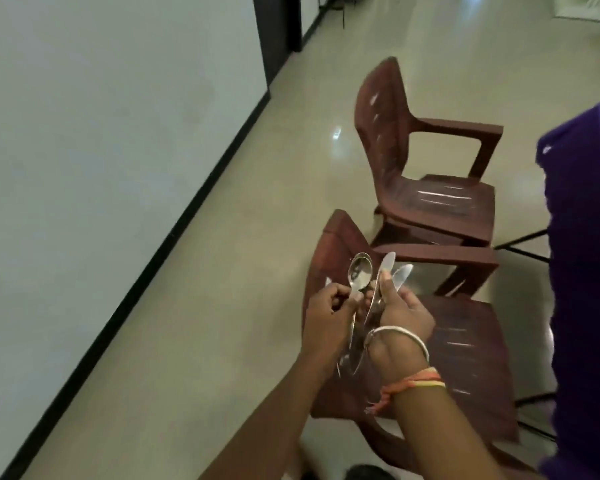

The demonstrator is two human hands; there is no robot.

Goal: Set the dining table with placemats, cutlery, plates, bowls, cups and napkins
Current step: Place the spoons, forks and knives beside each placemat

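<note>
Both hands meet in front of me over a brown plastic chair. My left hand [328, 315] pinches the handle of a steel spoon [360, 273], whose bowl points away from me. My right hand [400, 318] grips a bundle of several steel spoons and other cutlery [388, 271]; bowls stick out above the fingers and handles hang below the wrist. A metal bangle and an orange thread sit on the right wrist. The table [589, 237], draped in a purple cloth, fills the right edge; its top is out of view.
Two brown plastic armchairs stand beside the table: the near chair [465, 368] under my hands, the far chair [430, 188] beyond it. A white wall [101, 150] with a black skirting runs along the left. Glossy beige floor [257, 168] lies between wall and chairs.
</note>
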